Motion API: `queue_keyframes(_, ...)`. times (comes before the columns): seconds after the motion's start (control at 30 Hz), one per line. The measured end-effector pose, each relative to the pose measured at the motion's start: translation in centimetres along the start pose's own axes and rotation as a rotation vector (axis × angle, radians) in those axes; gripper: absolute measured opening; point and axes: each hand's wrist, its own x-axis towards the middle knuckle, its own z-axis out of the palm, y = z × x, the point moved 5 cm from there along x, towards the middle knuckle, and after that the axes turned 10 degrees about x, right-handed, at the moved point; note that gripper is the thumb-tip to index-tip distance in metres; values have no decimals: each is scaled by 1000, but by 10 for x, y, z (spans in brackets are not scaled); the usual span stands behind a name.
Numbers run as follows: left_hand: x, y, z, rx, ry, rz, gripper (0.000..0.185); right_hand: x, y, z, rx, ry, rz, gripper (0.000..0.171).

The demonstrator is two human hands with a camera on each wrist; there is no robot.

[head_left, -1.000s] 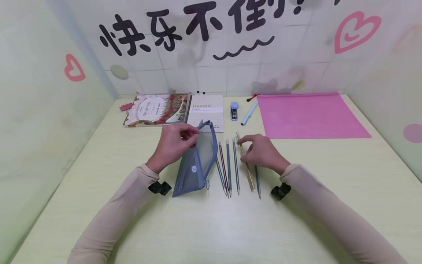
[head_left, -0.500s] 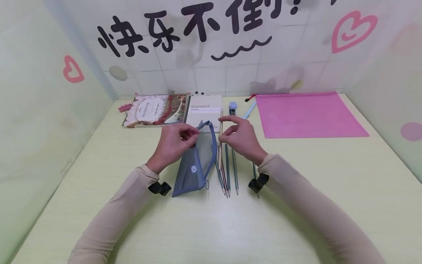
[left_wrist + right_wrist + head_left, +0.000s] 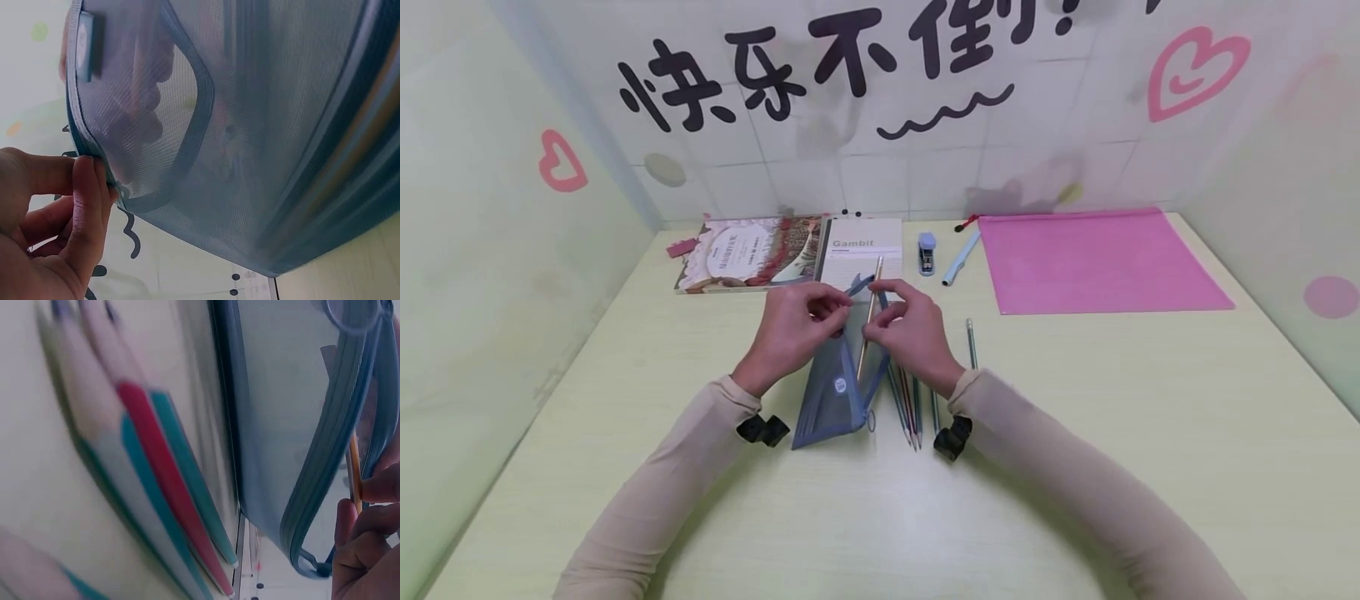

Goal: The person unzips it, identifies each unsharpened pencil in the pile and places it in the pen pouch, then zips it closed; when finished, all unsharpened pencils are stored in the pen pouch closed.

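Note:
A blue-grey mesh zip pencil pouch (image 3: 829, 400) stands with its mouth spread. My left hand (image 3: 797, 329) pinches its upper zip edge between thumb and fingers, as the left wrist view also shows on the mesh pouch (image 3: 244, 169). At the mouth, my right hand (image 3: 917, 333) pinches a gold pencil (image 3: 877, 268), whose lower part passes down within the opening. Several green pencils and a red pencil (image 3: 165, 462) lie on the table just right of the pouch, partly hidden by the right hand. Farther right, the sleeve covers the lower part of a single green pencil (image 3: 972, 340).
Along the back lie a picture-covered book (image 3: 737, 254), a white notebook (image 3: 868, 237), a pale blue stapler (image 3: 927, 254), a light blue pen (image 3: 961, 260) and a pink folder (image 3: 1105, 267). A wall (image 3: 805, 183) closes off the table's far side.
My right hand has lifted the gold pencil from the row on the table and carried it left to the pouch's mouth. The left hand keeps its grip on the pouch edge.

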Motion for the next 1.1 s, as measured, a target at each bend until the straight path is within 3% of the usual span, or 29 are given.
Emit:
queue_keyframes(0.3,-1,0,-2,0,25,5,13,-13,0,15,-15,-103,10,50)
queue_keyframes(0.57,-2,3,0,-17,1,6,12,-7,-3,17,-169,-213,35,47)
queue_keyframes(0.67,-2,3,0,-19,0,-1,13,-5,-8,5,-205,-241,25,44)
queue_keyframes(0.97,-3,3,-1,-11,10,-13,12,-4,-9,-62,-366,-269,-15,22)
queue_keyframes(1.1,-3,4,-1,-17,15,-13,12,-13,-4,-68,-378,-335,-52,20)
